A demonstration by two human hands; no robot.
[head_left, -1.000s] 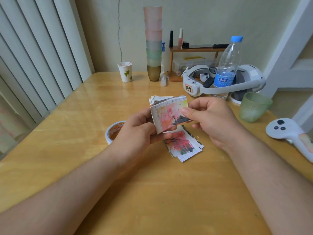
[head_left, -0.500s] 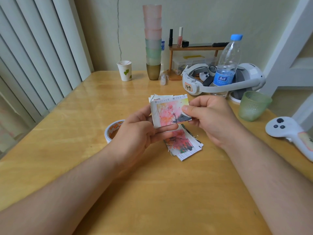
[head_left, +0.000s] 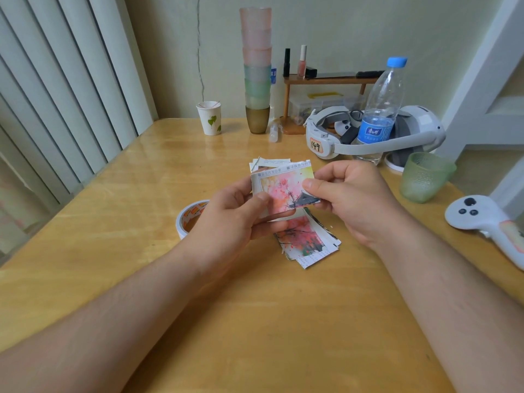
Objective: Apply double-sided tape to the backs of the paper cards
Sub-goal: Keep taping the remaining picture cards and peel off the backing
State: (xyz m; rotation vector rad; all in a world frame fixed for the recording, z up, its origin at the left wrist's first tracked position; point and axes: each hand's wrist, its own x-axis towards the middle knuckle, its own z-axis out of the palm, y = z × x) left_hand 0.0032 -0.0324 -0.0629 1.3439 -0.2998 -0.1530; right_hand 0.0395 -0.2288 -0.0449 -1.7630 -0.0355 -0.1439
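Wooden table (head_left: 141,279) fills most of our view, with vertical blinds (head_left: 56,95) on the left and a pale wall behind. We hold one card (head_left: 283,188) up over the middle of the table, picture side toward us. Our left hand (head_left: 235,219) grips its left and lower edge, thumb on the front and fingers curled beneath. Our right hand (head_left: 354,199) pinches the card's right edge between thumb and forefinger. Under the card lies a loose pile of cards (head_left: 306,242), fanned out on the wood, with a few more sheets showing beyond the held one. A tape roll (head_left: 190,219) lies on the table just beside our left wrist, partly hidden by the hand. Toward the wall stand a paper cup (head_left: 209,117), a tall stack of cups (head_left: 256,66), a small shelf (head_left: 326,80), a water bottle (head_left: 380,109) and a headset (head_left: 368,137). To our right sit a green cup (head_left: 425,177) and a white controller (head_left: 487,222).
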